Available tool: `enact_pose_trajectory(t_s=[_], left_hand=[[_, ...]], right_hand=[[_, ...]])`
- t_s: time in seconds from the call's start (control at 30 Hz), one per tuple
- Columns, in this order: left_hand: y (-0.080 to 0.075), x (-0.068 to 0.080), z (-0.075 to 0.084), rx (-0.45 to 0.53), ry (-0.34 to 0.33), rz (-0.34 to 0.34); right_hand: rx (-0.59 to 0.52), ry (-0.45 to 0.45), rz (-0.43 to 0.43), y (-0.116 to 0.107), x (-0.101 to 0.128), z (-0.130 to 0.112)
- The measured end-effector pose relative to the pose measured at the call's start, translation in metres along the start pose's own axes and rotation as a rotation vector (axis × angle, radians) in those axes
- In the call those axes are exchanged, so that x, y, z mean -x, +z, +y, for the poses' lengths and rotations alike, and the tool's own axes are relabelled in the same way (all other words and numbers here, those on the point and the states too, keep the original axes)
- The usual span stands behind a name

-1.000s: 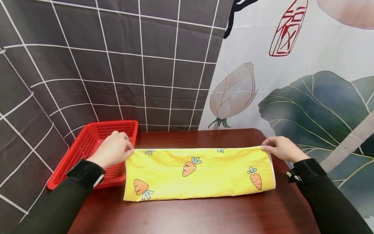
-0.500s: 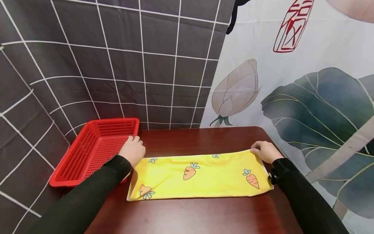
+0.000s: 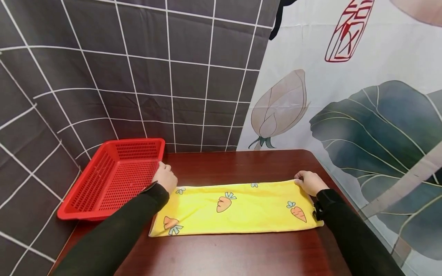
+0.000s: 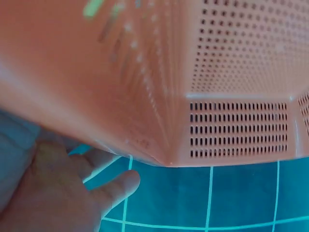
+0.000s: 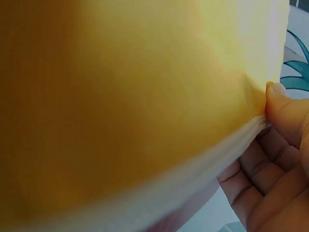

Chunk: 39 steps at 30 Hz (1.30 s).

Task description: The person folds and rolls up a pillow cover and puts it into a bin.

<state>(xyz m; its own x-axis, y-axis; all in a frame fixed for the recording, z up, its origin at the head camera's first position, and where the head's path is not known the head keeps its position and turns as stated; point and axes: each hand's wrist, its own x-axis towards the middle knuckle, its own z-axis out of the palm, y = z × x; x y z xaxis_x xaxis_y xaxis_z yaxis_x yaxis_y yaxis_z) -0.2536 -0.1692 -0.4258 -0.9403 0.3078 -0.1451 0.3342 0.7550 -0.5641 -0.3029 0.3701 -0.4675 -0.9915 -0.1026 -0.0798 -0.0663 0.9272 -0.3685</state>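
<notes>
A yellow towel (image 3: 238, 209) printed with carrots and edged in white lies folded in a long strip across the table. My right hand (image 3: 310, 182) pinches its far right corner. In the right wrist view, the thumb and fingers of that right hand (image 5: 285, 159) grip the white hem of the towel (image 5: 159, 96). At the far left corner of the towel is my left hand (image 3: 165, 177), gripping the corner, though the contact is hidden. In the left wrist view, some fingers (image 4: 118, 188) extend beside the basket's wall. My left sleeve covers part of the towel's left edge.
A red perforated plastic basket (image 3: 114, 209) stands on the left of the brown table (image 3: 228, 161), its right side close to my left hand. Behind the table hang a dark grid-patterned cloth (image 3: 186, 84) and a white sheet (image 3: 293, 46) with lotus prints.
My left hand has moved right with the towel's corner, pulling the left edge inward and wrinkling the cloth. The right hand has shifted slightly left and toward me, still pinching its corner.
</notes>
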Motion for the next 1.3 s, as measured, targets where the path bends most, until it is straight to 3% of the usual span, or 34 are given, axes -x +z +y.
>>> enact_pose_trajectory(t_s=[0.1,0.27,0.43,0.6,0.7,0.87,0.93,1.07,1.17,1.3], left_hand=[[0.001,-0.001,0.001,0.021,-0.016,0.002],[-0.008,0.009,0.003,0.131,0.007,0.112],[-0.023,0.038,0.019,0.318,0.116,0.184],[-0.025,0.075,0.04,0.449,0.198,0.12],[-0.016,0.097,0.049,0.558,0.174,0.069],[0.011,0.125,0.056,0.713,0.083,-0.046],[0.023,0.135,0.058,0.773,0.043,-0.084],[0.042,0.149,0.059,0.884,-0.027,-0.139],[0.05,0.155,0.057,0.906,-0.028,-0.113],[0.06,0.164,0.054,0.698,0.126,0.038]], right_hand=[[0.0,0.002,0.001,0.0,0.002,-0.001],[-0.005,0.002,-0.004,-0.004,0.006,0.0],[0.026,-0.033,0.009,-0.007,0.015,-0.003],[0.156,-0.177,0.059,-0.008,0.043,-0.02],[0.213,-0.262,0.036,-0.008,0.066,-0.029],[0.234,-0.309,-0.069,-0.005,0.1,-0.031],[0.243,-0.339,-0.066,-0.002,0.111,-0.027],[0.312,-0.411,0.022,0.005,0.128,-0.018],[0.36,-0.427,0.08,0.01,0.138,-0.014],[0.373,-0.402,0.064,0.017,0.144,-0.014]])
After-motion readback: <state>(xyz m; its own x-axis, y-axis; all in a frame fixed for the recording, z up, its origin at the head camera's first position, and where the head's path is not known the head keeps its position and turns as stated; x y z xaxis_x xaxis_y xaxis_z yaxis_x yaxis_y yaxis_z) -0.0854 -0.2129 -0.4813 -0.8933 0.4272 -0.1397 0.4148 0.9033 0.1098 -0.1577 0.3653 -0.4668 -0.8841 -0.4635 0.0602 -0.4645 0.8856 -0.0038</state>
